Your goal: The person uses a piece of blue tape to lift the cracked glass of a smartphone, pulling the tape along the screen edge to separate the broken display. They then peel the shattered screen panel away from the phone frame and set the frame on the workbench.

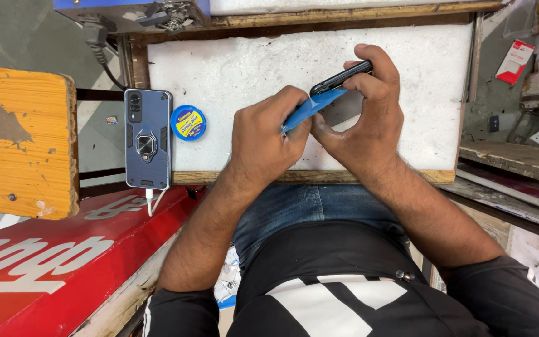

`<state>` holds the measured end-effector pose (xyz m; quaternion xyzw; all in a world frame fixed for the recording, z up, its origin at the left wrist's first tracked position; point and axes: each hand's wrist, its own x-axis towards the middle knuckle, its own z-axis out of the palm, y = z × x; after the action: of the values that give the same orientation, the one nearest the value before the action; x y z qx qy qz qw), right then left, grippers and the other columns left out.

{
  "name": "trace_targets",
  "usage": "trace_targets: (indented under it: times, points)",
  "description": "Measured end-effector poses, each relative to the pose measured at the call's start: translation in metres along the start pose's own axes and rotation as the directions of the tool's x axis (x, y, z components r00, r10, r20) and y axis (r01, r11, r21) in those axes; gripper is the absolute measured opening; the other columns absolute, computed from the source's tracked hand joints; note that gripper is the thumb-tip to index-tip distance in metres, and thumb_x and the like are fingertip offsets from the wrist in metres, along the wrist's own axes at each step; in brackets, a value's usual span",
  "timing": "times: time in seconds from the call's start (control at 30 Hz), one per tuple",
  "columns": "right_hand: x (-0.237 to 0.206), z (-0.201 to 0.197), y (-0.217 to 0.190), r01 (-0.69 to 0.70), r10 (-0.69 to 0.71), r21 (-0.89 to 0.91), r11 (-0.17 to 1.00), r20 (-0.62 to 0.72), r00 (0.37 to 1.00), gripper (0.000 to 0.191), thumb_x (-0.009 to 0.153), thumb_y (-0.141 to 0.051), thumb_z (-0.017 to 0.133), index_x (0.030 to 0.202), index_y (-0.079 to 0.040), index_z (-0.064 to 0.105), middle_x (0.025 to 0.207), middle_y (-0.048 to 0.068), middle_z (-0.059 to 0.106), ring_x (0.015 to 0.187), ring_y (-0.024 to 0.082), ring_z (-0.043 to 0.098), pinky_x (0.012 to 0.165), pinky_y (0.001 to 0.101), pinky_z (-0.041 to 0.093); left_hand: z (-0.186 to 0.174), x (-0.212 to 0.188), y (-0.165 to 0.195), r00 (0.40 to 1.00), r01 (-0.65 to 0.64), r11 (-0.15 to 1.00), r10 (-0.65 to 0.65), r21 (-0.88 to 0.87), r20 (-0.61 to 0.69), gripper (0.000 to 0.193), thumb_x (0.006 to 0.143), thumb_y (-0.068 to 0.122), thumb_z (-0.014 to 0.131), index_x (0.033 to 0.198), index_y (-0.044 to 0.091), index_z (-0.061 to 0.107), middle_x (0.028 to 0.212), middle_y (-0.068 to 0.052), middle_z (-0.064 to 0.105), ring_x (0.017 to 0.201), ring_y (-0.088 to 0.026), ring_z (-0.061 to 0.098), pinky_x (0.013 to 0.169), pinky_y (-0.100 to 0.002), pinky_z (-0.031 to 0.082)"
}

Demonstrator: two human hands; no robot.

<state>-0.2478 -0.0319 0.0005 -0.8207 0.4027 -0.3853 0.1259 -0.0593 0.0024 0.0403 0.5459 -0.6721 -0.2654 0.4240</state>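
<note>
Over the middle of the white, rough-surfaced desk (407, 56), the right hand (360, 125) grips a dark phone (341, 77) on edge, fingers curled over its top and clamped on it. The left hand (266, 134) pinches a thin, flat blue plastic card (310, 109), its fingers closed on it, the card's tip touching the phone's lower edge. Well to the left lie 2 things side by side: a blue-grey phone in a rugged case (148, 138) with a ring on its back and a white cable (150, 201) plugged in, and a small round blue tin (188, 122). A worn orange wooden board (23, 143) sits off the desk at the far left, above a red panel (63, 262).
</note>
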Motion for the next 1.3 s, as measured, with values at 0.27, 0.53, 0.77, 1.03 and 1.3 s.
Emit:
trace_targets:
  times: [0.27, 0.53, 0.77, 1.03, 1.3]
  points:
    - [0.001, 0.005, 0.002, 0.002, -0.002, 0.029, 1.000, -0.006, 1.000, 0.080, 0.087, -0.006, 0.099, 0.133, -0.013, 0.034, 0.151, 0.016, 0.037, 0.130, 0.026, 0.062, 0.096, 0.0305, 0.063, 0.008, -0.007, -0.004, 0.998, 0.025, 0.999, -0.022, 0.041, -0.064, 0.005, 0.100, 0.010, 0.069, 0.104, 0.007, 0.067, 0.077, -0.008, 0.069, 0.066, -0.021, 0.072, 0.058, -0.036, 0.054]
    - [-0.007, 0.005, 0.011, -0.012, 0.013, 0.069, 0.998, -0.001, 1.000, 0.079, 0.089, -0.004, 0.098, 0.135, -0.014, 0.034, 0.148, 0.014, 0.035, 0.133, 0.024, 0.059, 0.103, 0.0322, 0.061, 0.016, -0.009, -0.005, 0.998, -0.049, 0.994, 0.053, 0.100, -0.028, 0.012, 0.099, 0.010, 0.069, 0.109, 0.005, 0.065, 0.082, -0.009, 0.071, 0.077, -0.025, 0.075, 0.065, -0.037, 0.059]
    - [-0.008, 0.007, 0.013, 0.051, -0.048, 0.152, 0.987, -0.025, 0.999, 0.082, 0.090, -0.006, 0.102, 0.136, -0.016, 0.034, 0.151, 0.014, 0.033, 0.134, 0.024, 0.054, 0.111, 0.0350, 0.061, 0.007, -0.010, -0.009, 0.994, -0.039, 0.993, 0.026, 0.115, 0.110, 0.015, 0.092, 0.010, 0.073, 0.101, 0.005, 0.063, 0.070, -0.010, 0.065, 0.065, -0.026, 0.069, 0.056, -0.041, 0.053]
    - [-0.009, 0.005, 0.012, 0.054, -0.052, 0.141, 0.989, -0.017, 0.998, 0.081, 0.090, -0.010, 0.103, 0.133, -0.016, 0.035, 0.153, 0.014, 0.034, 0.133, 0.024, 0.055, 0.110, 0.0364, 0.062, 0.002, -0.004, -0.010, 0.965, -0.016, 0.990, -0.021, 0.140, 0.260, 0.014, 0.092, 0.013, 0.075, 0.097, 0.006, 0.064, 0.063, -0.007, 0.063, 0.057, -0.023, 0.069, 0.049, -0.038, 0.052]
    - [-0.009, 0.002, 0.010, 0.044, -0.045, 0.134, 0.990, 0.006, 0.999, 0.080, 0.086, -0.002, 0.098, 0.132, -0.015, 0.034, 0.152, 0.013, 0.034, 0.134, 0.024, 0.055, 0.112, 0.0370, 0.060, -0.009, -0.003, -0.005, 0.970, -0.031, 0.986, -0.010, 0.163, 0.245, 0.008, 0.090, 0.013, 0.072, 0.094, 0.007, 0.070, 0.059, -0.008, 0.064, 0.053, -0.023, 0.067, 0.048, -0.039, 0.051]
